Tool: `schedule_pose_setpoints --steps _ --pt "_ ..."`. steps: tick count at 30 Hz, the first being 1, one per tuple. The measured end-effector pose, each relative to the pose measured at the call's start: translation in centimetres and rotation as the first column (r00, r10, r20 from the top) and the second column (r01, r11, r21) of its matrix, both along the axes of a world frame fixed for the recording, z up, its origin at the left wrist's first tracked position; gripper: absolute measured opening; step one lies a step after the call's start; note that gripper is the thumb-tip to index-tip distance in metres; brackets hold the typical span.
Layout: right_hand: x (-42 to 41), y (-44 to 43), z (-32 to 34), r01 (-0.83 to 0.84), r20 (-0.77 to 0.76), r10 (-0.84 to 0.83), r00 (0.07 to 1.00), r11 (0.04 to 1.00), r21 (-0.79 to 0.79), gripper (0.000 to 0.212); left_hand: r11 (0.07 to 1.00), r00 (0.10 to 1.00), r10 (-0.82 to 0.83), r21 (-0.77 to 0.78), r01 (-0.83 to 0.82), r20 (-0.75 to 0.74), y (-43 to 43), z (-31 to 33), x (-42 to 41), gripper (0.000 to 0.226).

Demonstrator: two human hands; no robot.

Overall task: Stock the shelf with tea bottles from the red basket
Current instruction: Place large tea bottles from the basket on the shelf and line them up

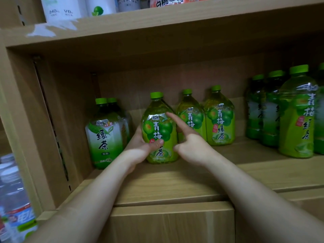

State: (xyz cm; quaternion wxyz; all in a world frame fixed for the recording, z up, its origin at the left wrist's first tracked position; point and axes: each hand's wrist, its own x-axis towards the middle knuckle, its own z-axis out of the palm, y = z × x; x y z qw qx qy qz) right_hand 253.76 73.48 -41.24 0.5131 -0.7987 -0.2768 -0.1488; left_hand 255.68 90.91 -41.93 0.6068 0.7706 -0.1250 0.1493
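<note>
Stage: mid-stocking | green-capped clear plastic plum-tea bottle (159, 130) stood on the wooden shelf (175, 183), matching bottles (220, 120) at its 3 o'clock | left hand (140, 142) gripped it; right hand (191, 146) touched it, index finger straight | red basket unseen, remainder unknown.

White bottles (59, 9) with grey print stood at the top left, cut off by the frame. Right of them was a lime-picture bottle (98, 7), then a grey-white container (128, 3) and an orange-red pack (166, 0) with white characters. Blurred clear water bottles (14, 199) with blue-white labels sat bottom left.
</note>
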Motion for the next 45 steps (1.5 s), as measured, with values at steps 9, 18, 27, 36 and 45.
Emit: schedule_pose_setpoints --steps 9,18,27,36,45 --pt "-0.3 0.5 0.2 0.027 -0.207 0.029 0.978 0.963 0.267 0.05 0.892 0.916 0.256 0.29 -0.348 0.31 -1.1 -0.2 -0.9 0.104" --pt "-0.9 -0.9 0.2 0.056 -0.02 -0.059 0.998 0.99 -0.127 0.09 0.733 0.865 0.243 0.501 -0.46 0.439 -1.5 0.5 -2.8 0.109" --pt "-5.0 -4.8 2.7 0.152 0.063 -0.143 0.988 0.976 -0.157 0.059 0.525 0.82 0.332 0.631 -0.571 0.466 -3.3 1.8 -4.7 0.096" --pt "-17.9 -17.5 5.1 0.236 0.163 -0.197 0.967 0.933 -0.27 0.013 0.858 0.668 -0.31 0.501 -0.109 0.676 -16.6 2.9 -13.5 0.017" --pt "-34.1 -34.1 -0.8 0.446 -0.12 -0.514 0.849 0.821 -0.357 0.037 0.675 0.574 -0.731 0.52 0.524 0.37 -34.0 -5.4 -21.5 0.015"
